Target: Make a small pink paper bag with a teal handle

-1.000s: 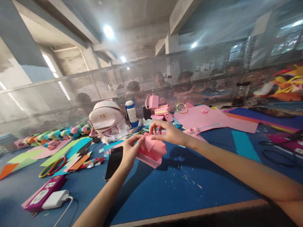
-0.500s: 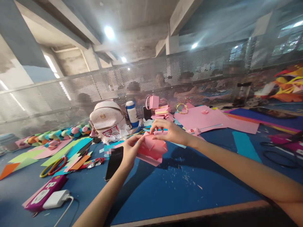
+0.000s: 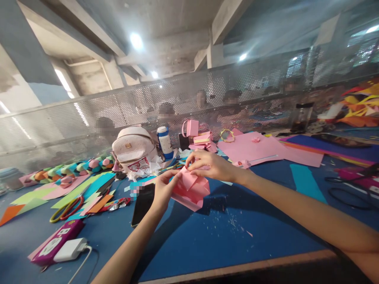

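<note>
A folded pink paper box (image 3: 192, 189) is held up over the blue table, its open side tilted toward me. My left hand (image 3: 164, 187) grips its left upper corner between thumb and fingers. My right hand (image 3: 205, 163) pinches the upper edge near that same corner, fingers curled over the paper. Whether a small separate piece lies between the right fingertips is too small to make out. Below my left hand lies a black phone (image 3: 143, 205). Small paper scraps (image 3: 232, 221) are scattered on the table right of the box.
Scissors (image 3: 67, 207) and coloured paper strips lie left, near a purple power strip (image 3: 57, 242) with a white charger (image 3: 70, 249). Behind stand a pale backpack (image 3: 134, 144), a bottle (image 3: 165, 142) and pink paper boxes (image 3: 203, 140). Pink sheets (image 3: 245, 148) lie right. People sit beyond a perforated metal screen (image 3: 136, 102).
My right hand has shifted slightly left and its fingertips have closed in on the box's upper corner. The box has dipped very slightly; my left hand keeps its grip.
</note>
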`<state>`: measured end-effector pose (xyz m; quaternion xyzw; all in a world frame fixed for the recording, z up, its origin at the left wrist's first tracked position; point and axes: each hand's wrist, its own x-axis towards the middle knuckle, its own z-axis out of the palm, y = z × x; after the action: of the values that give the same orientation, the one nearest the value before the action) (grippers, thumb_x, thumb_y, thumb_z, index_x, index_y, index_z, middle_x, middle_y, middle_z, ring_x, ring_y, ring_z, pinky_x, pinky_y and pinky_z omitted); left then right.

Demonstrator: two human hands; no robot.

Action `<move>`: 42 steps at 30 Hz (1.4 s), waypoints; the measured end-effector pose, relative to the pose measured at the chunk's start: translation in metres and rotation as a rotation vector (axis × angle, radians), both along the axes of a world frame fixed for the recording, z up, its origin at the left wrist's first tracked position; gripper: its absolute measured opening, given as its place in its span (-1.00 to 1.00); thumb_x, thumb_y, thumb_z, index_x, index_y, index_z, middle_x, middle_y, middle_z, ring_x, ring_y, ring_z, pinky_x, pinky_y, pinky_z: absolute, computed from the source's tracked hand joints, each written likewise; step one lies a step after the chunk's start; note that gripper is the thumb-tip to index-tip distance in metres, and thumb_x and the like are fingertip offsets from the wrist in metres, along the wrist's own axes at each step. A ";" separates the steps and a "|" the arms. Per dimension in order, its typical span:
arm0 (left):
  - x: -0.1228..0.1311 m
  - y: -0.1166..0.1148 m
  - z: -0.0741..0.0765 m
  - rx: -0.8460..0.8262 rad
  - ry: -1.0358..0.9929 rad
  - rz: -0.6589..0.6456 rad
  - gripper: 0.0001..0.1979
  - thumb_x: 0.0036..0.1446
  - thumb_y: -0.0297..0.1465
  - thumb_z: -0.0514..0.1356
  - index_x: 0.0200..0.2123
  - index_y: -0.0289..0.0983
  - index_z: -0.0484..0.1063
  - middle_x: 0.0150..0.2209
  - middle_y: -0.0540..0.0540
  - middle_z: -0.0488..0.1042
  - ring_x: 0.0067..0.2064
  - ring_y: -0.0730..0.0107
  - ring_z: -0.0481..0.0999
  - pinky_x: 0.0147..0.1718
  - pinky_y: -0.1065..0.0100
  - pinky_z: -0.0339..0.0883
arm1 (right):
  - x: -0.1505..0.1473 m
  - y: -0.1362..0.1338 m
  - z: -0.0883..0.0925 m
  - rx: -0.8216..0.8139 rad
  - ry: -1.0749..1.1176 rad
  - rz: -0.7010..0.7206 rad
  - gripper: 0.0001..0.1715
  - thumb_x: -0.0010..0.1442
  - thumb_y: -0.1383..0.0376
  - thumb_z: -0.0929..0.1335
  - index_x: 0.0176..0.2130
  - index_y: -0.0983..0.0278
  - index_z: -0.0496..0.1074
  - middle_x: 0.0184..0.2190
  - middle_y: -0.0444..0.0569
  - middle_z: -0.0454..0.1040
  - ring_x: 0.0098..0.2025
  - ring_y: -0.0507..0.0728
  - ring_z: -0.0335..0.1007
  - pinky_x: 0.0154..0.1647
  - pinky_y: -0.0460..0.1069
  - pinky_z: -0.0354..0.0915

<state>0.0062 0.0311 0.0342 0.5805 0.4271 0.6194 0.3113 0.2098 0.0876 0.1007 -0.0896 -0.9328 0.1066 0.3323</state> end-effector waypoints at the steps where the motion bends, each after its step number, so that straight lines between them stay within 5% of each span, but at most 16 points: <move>1: 0.000 0.000 0.000 0.003 0.000 0.000 -0.75 0.05 -0.19 0.30 -0.40 -0.29 0.59 -0.37 -0.08 0.59 -0.31 0.33 0.52 -0.32 0.42 0.33 | 0.000 0.001 -0.001 -0.004 0.002 0.005 -0.84 0.27 0.28 0.36 -0.21 0.23 0.57 -0.14 -0.01 0.46 -0.11 0.12 0.34 -0.07 0.05 0.27; 13: -0.001 0.001 -0.002 0.006 0.005 -0.053 -0.76 0.07 -0.21 0.30 -0.39 -0.30 0.58 -0.39 -0.07 0.56 -0.32 0.37 0.49 -0.27 0.42 0.31 | -0.001 0.003 -0.004 0.227 0.023 0.125 -0.85 0.28 0.28 0.35 -0.19 0.24 0.53 -0.05 -0.01 0.53 0.03 0.15 0.31 0.04 0.11 0.30; 25: -0.002 0.003 -0.004 -0.032 0.035 -0.053 -0.73 0.02 -0.19 0.31 -0.36 -0.29 0.61 -0.32 -0.14 0.61 -0.26 0.25 0.54 -0.28 0.37 0.36 | 0.001 -0.001 0.000 0.147 -0.017 0.170 -0.79 0.23 0.25 0.39 -0.43 0.26 0.44 -0.22 -0.01 0.55 -0.11 0.12 0.36 -0.06 0.08 0.31; 29: -0.001 0.003 -0.002 -0.026 0.033 -0.036 -0.75 0.01 -0.21 0.32 -0.37 -0.29 0.61 -0.35 -0.11 0.62 -0.28 0.28 0.55 -0.26 0.38 0.35 | 0.001 -0.003 -0.002 0.092 -0.013 0.082 -0.84 0.19 0.22 0.41 -0.26 0.27 0.44 -0.25 -0.01 0.50 -0.17 0.11 0.36 -0.14 0.04 0.33; 33: -0.001 0.003 -0.002 -0.008 0.049 -0.033 -0.76 0.04 -0.21 0.31 -0.38 -0.28 0.61 -0.34 -0.10 0.62 -0.26 0.28 0.55 -0.21 0.37 0.35 | 0.000 -0.003 -0.004 0.094 0.004 0.054 -0.66 0.20 0.25 0.40 -0.02 0.27 0.42 -0.16 0.02 0.49 -0.11 0.12 0.36 -0.09 0.05 0.33; 42: -0.002 0.003 -0.003 -0.023 0.006 -0.037 -0.75 0.00 -0.20 0.33 -0.37 -0.28 0.61 -0.32 -0.12 0.62 -0.23 0.25 0.56 -0.22 0.36 0.36 | 0.003 0.001 -0.002 0.008 0.048 0.159 -0.68 0.28 0.37 0.31 0.01 0.22 0.50 -0.15 0.02 0.55 -0.08 0.14 0.35 -0.03 0.12 0.32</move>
<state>0.0045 0.0342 0.0312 0.5864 0.4242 0.6071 0.3281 0.2124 0.0888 0.0983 -0.0112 -0.9291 0.1309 0.3456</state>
